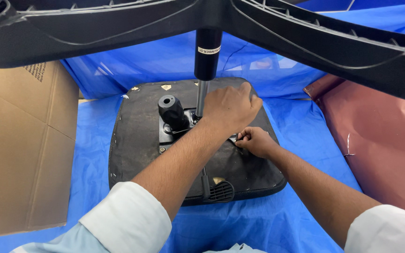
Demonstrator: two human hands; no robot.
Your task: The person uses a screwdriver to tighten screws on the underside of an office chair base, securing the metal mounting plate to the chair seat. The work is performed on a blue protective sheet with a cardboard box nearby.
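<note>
Under left hand (230, 108), mechanism plate (174, 131) hidden, right hand (255, 140) pinching something unclear

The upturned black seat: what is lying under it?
The seat rests on a blue sheet, spread past every edge. Whatever lies beneath the sheet is covered.

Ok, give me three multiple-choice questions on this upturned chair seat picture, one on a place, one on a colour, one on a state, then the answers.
1. Where is the cardboard box?
A. left of the seat
B. on the seat
C. right of the seat

2. What colour is the sheet under the seat?
A. green
B. blue
C. white

3. How is the left hand?
A. flat and open
B. closed by the metal column
C. off the seat

Answers: 1 A, the box stands at the left edge. 2 B, blue shows all round the seat. 3 B, its fingers curl in beside the column.
</note>
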